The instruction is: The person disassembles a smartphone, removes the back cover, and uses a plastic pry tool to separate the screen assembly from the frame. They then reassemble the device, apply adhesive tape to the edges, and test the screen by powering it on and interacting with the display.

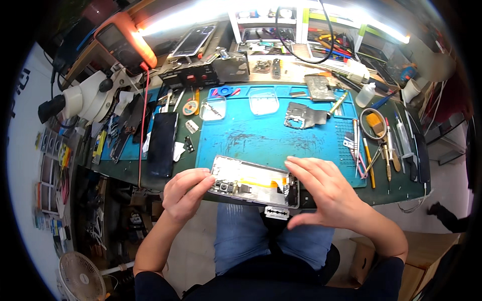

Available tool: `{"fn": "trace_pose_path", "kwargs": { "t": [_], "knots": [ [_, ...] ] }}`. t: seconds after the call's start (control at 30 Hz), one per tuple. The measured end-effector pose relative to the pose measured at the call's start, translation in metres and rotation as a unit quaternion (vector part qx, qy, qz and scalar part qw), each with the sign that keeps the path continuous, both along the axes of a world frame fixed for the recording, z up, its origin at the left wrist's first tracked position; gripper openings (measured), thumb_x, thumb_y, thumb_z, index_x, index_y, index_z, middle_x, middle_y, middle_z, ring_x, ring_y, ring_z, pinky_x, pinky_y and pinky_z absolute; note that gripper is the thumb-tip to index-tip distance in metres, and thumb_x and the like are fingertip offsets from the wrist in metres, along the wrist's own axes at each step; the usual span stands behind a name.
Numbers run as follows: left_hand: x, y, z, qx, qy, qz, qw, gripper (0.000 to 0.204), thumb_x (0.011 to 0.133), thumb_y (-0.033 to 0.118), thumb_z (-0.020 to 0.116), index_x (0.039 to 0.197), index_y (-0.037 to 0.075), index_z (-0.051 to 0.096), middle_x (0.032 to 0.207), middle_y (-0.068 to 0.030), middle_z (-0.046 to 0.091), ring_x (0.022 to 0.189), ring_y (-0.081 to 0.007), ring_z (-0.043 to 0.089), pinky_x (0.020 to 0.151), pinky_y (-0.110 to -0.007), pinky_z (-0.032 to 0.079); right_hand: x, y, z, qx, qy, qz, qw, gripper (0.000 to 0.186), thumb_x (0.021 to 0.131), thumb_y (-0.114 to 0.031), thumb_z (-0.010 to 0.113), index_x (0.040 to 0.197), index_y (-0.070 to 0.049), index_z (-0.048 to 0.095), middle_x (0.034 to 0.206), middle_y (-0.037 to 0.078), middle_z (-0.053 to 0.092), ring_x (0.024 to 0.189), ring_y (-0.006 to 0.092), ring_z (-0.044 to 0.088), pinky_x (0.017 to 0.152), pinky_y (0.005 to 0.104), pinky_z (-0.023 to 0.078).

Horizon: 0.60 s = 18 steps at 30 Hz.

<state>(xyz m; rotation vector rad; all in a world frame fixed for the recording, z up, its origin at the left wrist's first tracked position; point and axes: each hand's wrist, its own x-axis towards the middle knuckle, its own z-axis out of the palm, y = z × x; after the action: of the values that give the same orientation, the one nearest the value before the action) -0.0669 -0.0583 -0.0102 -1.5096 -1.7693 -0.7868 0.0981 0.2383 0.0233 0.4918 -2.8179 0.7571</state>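
Note:
An opened phone housing [258,183] with exposed parts and an orange flex strip is tilted above the mat's front edge. Closed fingers of my left hand [185,194] grip its left end beside the camera parts. My right hand [326,193] is spread at the other end, its fingertips by the upper right corner and its thumb apart below. Between that thumb and the housing's lower edge shows a flat silver piece like a razor blade [276,213]; what supports it is hidden.
On the blue mat [236,138] are clear trays [263,102] and a dark metal plate [304,116]. A black phone screen [162,144] lies left, near a red cable [144,125]. Screwdrivers, tweezers and a round tin with a brush [374,124] stand right.

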Motion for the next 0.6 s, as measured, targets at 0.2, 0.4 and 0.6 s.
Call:
{"fn": "trace_pose_path", "kwargs": {
  "t": [0.2,0.4,0.6],
  "knots": [
    [0.0,-0.004,-0.002,-0.012,-0.003,-0.005,1.0,0.031,0.07,-0.007,0.077,0.101,-0.003,0.075,0.098,-0.011,0.069,0.089,-0.0254,0.072,0.074,-0.033,0.063,-0.015,-0.002,-0.004,-0.056,-0.054,0.007,0.997,0.095,0.064,-0.022,0.092,0.146,-0.006,0.048,0.138,0.015,0.055,0.123,0.0354,0.051,0.107,0.0455,0.041],
    [0.003,0.009,-0.019,-0.046,-0.16,0.02,0.986,0.04,0.08,-0.007,0.075,0.119,-0.002,0.069,0.107,-0.0135,0.072,0.092,-0.0264,0.072,0.077,-0.035,0.06,-0.024,0.011,-0.004,-0.055,-0.068,-0.032,0.996,0.102,0.061,-0.014,0.093,0.15,-0.009,0.045,0.137,0.014,0.052,0.125,0.0364,0.047,0.11,0.0452,0.04],
    [0.012,-0.009,-0.009,-0.046,-0.214,0.08,0.973,0.036,0.084,-0.008,0.074,0.119,0.002,0.071,0.103,-0.012,0.072,0.087,-0.0217,0.072,0.074,-0.033,0.06,-0.028,0.02,-0.008,-0.061,-0.106,-0.051,0.991,0.101,0.062,-0.016,0.094,0.15,-0.009,0.045,0.141,0.015,0.049,0.13,0.0372,0.043,0.112,0.0458,0.039]
  ]
}}
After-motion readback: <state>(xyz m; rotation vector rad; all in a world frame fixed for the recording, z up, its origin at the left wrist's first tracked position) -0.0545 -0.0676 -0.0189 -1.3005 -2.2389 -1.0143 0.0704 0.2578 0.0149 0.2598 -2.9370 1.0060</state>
